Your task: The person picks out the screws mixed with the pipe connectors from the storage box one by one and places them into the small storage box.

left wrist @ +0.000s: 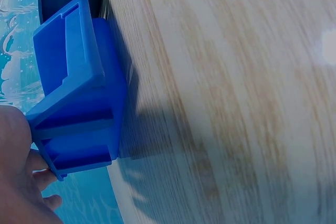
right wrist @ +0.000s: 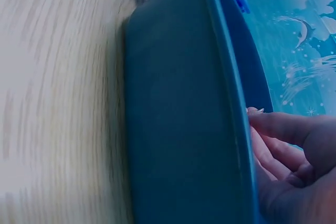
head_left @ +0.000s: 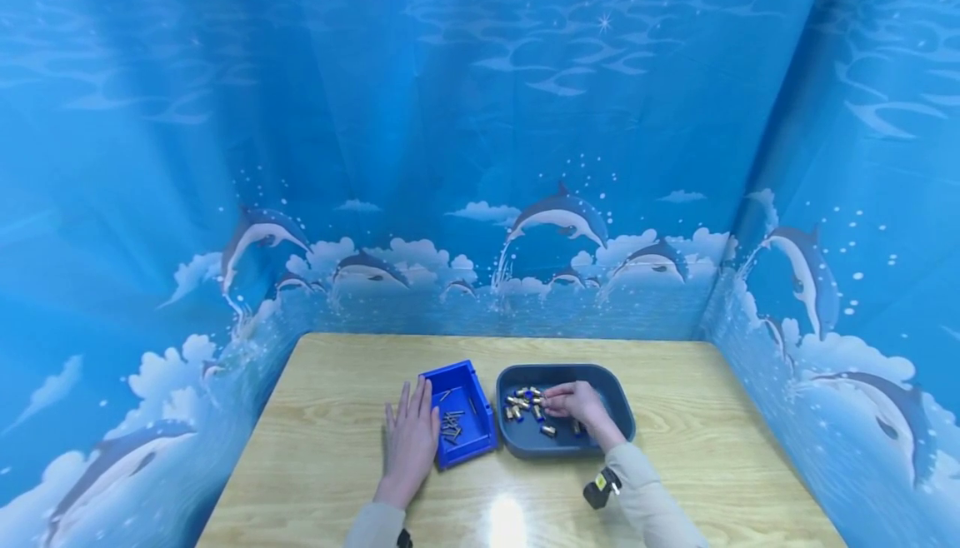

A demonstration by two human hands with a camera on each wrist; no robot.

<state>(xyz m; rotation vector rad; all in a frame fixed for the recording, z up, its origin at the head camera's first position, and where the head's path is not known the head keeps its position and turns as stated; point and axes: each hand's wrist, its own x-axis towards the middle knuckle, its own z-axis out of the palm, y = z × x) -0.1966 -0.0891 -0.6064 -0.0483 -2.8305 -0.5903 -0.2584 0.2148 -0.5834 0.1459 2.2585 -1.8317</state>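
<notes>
My left hand (head_left: 411,440) lies along the left side of a blue plastic bin (head_left: 480,445), fingers straight, the thumb at its rim. Small metal pins (head_left: 452,425) lie loose on the bin's floor. In the left wrist view, fingers show beside the bin's end wall (left wrist: 76,150). My right hand (head_left: 583,405) reaches into a dark blue-grey tray (head_left: 562,450), its fingertips among brass fittings with blue ends (head_left: 517,405). The tray's wall (right wrist: 184,103) hides those fingertips in the right wrist view; I cannot tell whether they pinch a fitting.
Bin and tray stand side by side on a light wood-grain table (head_left: 337,390). A single fitting (head_left: 548,430) lies apart near the tray's front. Blue curtains (head_left: 465,140) printed with dolphins hang behind the table and along both sides.
</notes>
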